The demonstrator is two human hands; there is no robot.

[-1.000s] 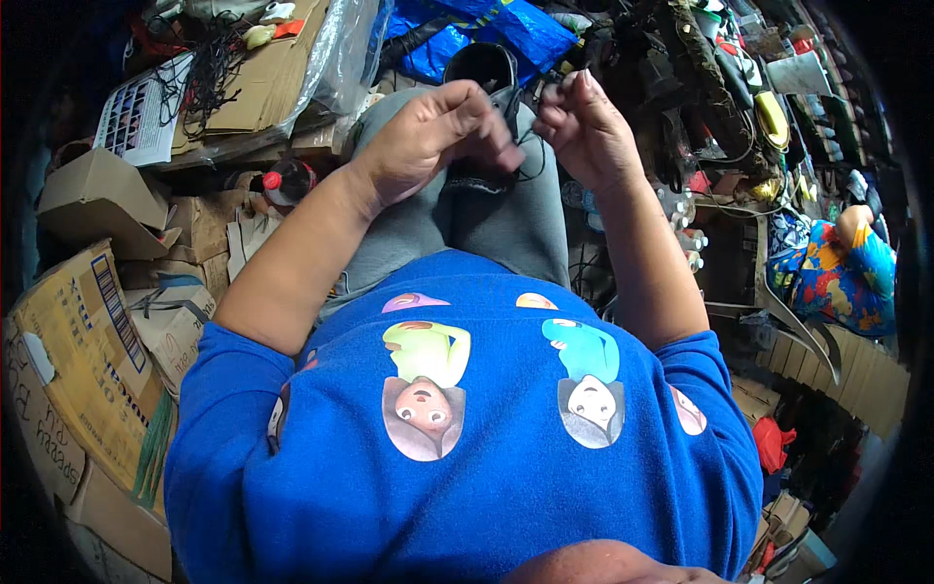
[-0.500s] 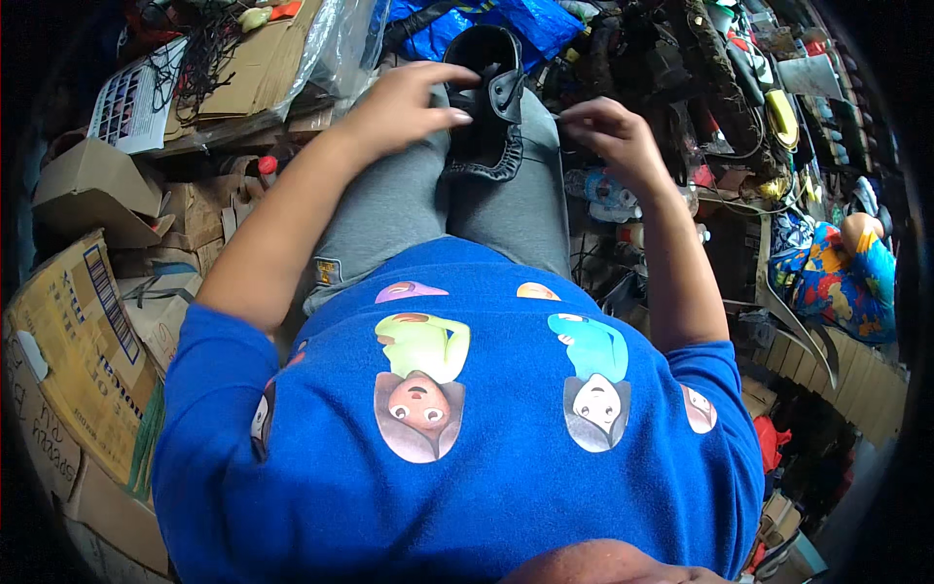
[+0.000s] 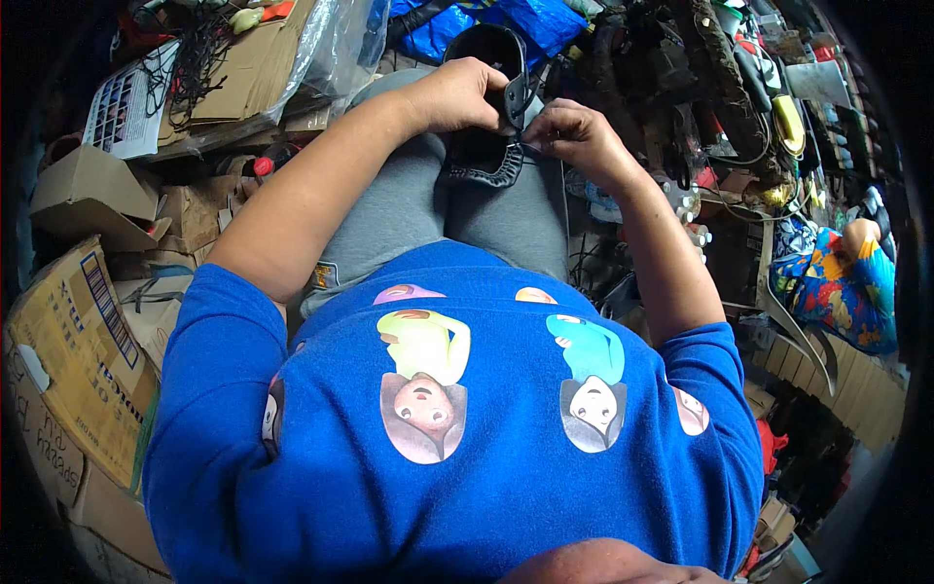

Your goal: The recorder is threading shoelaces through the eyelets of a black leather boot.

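At the upper centre of the frame, a black shoe upper (image 3: 517, 95) with a pleated edge lies across the lap of grey trousers (image 3: 506, 219). The left hand (image 3: 455, 95) comes in from the left, its grip closed on the eyelet flap, thumb and forefinger against the black material. Just to the right, the right hand (image 3: 574, 134) has its grip pressed together at the flap's lower edge; whatever is between the fingertips is too small to tell. A blue plastic bag (image 3: 540, 29) shows at top centre, a red-capped bottle (image 3: 264, 166) at left of centre, and an open cardboard box (image 3: 92, 195) at far left.
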